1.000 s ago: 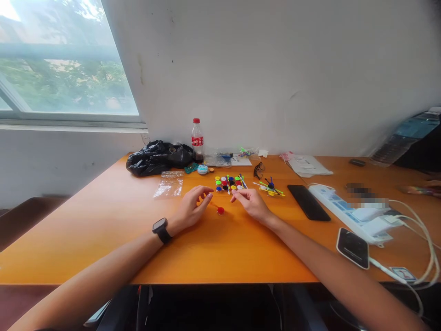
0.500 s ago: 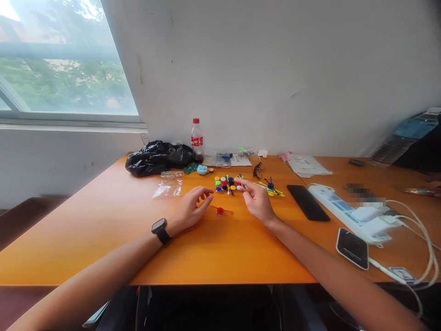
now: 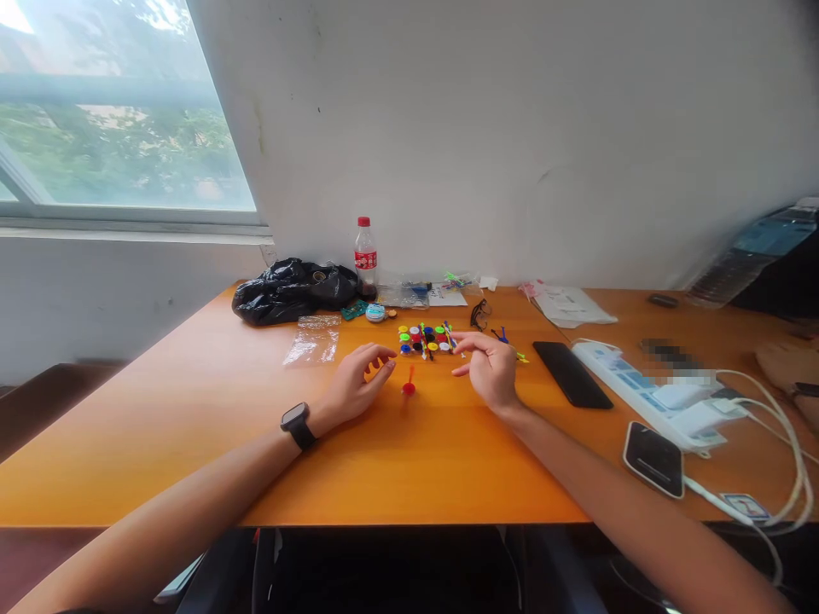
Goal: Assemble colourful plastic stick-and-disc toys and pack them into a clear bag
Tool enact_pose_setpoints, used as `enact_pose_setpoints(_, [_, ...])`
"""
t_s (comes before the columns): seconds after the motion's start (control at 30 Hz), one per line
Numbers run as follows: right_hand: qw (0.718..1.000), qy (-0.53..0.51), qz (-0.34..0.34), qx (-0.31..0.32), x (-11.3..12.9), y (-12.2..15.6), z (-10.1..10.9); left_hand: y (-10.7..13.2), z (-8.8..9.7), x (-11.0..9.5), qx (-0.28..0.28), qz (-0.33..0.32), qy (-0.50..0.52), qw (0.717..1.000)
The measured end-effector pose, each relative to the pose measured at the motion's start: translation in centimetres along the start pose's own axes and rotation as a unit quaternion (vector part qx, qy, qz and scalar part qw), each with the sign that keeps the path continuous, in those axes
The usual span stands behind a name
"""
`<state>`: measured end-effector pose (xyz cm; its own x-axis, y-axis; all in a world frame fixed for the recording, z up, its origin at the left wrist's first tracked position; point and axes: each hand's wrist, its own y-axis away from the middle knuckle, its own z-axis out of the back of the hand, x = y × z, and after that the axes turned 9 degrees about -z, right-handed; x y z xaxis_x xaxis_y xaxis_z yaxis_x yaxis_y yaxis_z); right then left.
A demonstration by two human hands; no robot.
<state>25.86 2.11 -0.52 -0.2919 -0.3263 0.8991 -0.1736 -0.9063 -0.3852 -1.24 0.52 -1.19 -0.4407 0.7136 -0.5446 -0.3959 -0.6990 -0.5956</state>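
On the table between my two hands sits a small red spinner (image 3: pixel 408 389), a round hub with thin arms that look blurred. My left hand (image 3: pixel 358 379) rests on the tabletop to its left, fingers loosely curled and apart, holding nothing. To the right is my right hand (image 3: pixel 491 371), its index finger stretched out and a gap below it, with nothing gripped. Just beyond both hands lie several colourful round pieces (image 3: pixel 432 346) and some thin arrow-shaped pieces (image 3: pixel 448 334). My right hand partly hides more blue and yellow arrow pieces (image 3: pixel 502 336).
A clear plastic bag (image 3: pixel 312 341), black plastic bag (image 3: pixel 287 294) and cola bottle (image 3: pixel 364 256) stand or lie at the back left. On the right are a black phone (image 3: pixel 572 375), a power strip (image 3: pixel 640 392) with cables and a white-edged device (image 3: pixel 653 460). Another person's arm (image 3: pixel 790 362) reaches in at the right edge.
The red spinner's arms have turned from sideways to pointing away from me. My right hand has shifted slightly right, and my left stays put. The other person's arm reaches further in.
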Motion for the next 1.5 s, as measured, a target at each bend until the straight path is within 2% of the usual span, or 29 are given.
enact_pose_setpoints(0.07, [0.998,0.020,0.059,-0.006,0.3,-0.1,0.2,0.0,0.0,0.0,0.001,0.001,0.000,1.000])
enact_pose_setpoints(0.17, [0.984,0.060,0.165,0.018,0.9,0.0,0.1,0.0,-0.1,0.2,-0.002,-0.003,0.002,1.000])
enact_pose_setpoints(0.23, [0.976,0.078,0.198,0.046,1.0,0.3,-0.3,0.1,-0.1,0.4,-0.003,-0.008,0.000,1.000])
enact_pose_setpoints(0.4, [0.961,0.132,0.218,0.105,0.6,1.2,-1.7,0.1,-0.1,0.3,0.001,-0.035,-0.015,0.999])
enact_pose_setpoints(0.53, [0.967,0.152,0.186,0.090,0.2,1.0,-1.3,-0.1,0.2,0.5,-0.005,-0.031,-0.066,0.997])
enact_pose_setpoints(0.63, [0.966,0.161,0.189,0.078,0.0,0.4,-0.7,-0.5,1.1,1.9,-0.006,-0.010,-0.147,0.989])
enact_pose_setpoints(0.73, [0.959,0.178,0.203,0.089,-0.4,0.0,-0.5,-1.1,2.8,4.0,-0.020,0.043,-0.250,0.967])
enact_pose_setpoints(0.83, [0.951,0.190,0.208,0.124,-0.9,0.0,-0.8,-1.3,4.7,6.2,-0.036,0.146,-0.323,0.935])
enact_pose_setpoints(0.93, [0.952,0.180,0.202,0.146,-1.2,0.3,-1.1,-1.1,6.3,7.8,0.007,0.257,-0.342,0.904])
enact_pose_setpoints(1.03, [0.958,0.168,0.188,0.140,-0.8,0.6,-1.2,-0.8,7.1,8.7,0.046,0.305,-0.326,0.894])
enact_pose_setpoints(1.1, [0.959,0.166,0.185,0.136,-0.6,0.7,-1.2,-0.7,7.2,8.9,0.044,0.293,-0.311,0.903])
enact_pose_setpoints(1.2, [0.956,0.169,0.195,0.137,-0.4,0.7,-1.2,-0.7,7.0,8.8,0.036,0.243,-0.283,0.927])
enact_pose_setpoints(1.33, [0.954,0.174,0.197,0.142,-0.5,0.7,-1.2,-0.9,6.3,8.1,0.032,0.138,-0.251,0.958])
enact_pose_setpoints(1.5, [0.955,0.163,0.198,0.148,-0.2,0.8,-1.2,-1.3,5.5,6.4,-0.011,-0.003,-0.181,0.983])
